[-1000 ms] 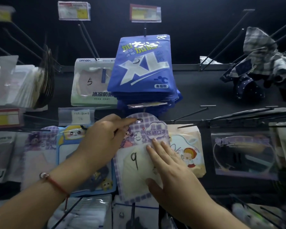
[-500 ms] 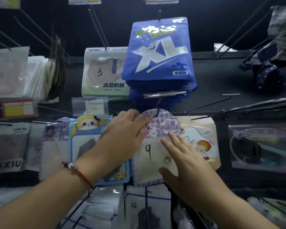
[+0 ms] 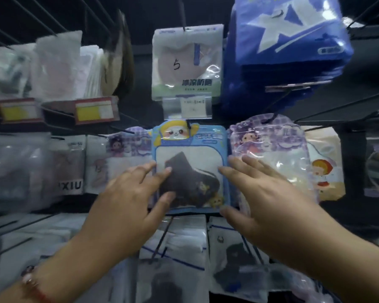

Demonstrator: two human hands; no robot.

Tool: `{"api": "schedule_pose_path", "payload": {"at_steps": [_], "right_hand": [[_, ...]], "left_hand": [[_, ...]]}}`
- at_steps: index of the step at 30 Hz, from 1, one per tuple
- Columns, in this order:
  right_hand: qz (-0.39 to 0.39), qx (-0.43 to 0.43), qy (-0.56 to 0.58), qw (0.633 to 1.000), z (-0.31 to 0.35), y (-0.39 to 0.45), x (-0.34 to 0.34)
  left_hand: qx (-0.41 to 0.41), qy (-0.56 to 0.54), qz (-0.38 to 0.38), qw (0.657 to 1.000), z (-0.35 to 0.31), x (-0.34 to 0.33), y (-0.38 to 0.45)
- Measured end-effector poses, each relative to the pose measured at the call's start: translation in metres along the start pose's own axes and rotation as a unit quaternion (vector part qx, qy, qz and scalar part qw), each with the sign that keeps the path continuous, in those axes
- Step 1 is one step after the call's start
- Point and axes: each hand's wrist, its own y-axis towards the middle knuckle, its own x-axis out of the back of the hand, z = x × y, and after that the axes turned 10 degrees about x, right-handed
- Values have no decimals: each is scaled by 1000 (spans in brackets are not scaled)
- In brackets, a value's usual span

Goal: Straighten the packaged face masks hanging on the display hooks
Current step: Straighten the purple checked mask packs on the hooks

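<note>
Your stock, by material:
- Blue cartoon mask pack [image 3: 189, 149]: glossy plastic film, clear window, dark matt cloth mask inside.
- Purple checked pack [image 3: 269, 149]: shiny crinkled plastic, strong glare.
- Pack marked 5 [image 3: 185, 62]: smooth clear plastic, pale cloth mask within.
- Blue XL packs [image 3: 287, 36]: glossy printed foil-like plastic.
- Display hooks [image 3: 337, 108]: thin dark metal wire, matt.
- Price tags [image 3: 94, 110]: paper in clear plastic sleeves.
- Your wrist cord [image 3: 39, 291]: red thread, smooth beads.
</note>
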Motion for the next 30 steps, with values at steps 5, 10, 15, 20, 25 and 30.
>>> {"api": "schedule_pose_path", "payload": {"at_steps": [5, 10, 15, 20, 25, 30], "right_hand": [[-13, 38, 4, 999, 47, 42, -23], [-6, 29, 38, 999, 92, 81, -45], [-7, -72, 90, 993, 104, 121, -77], [-79, -200, 164, 963, 99, 149, -115], [-148, -248, 284, 914, 103, 156, -144], [-252, -259, 337, 870, 106, 156, -160]], "left_hand": [[52, 6, 21, 998, 58, 4, -1], [104, -10, 81, 991, 106, -7, 7], [191, -245, 124, 942, 136, -32, 30], [248, -460, 128, 843, 137, -59, 38], [301, -504, 141, 797, 140, -75, 36], [328, -523, 113, 778, 146, -76, 35]]}}
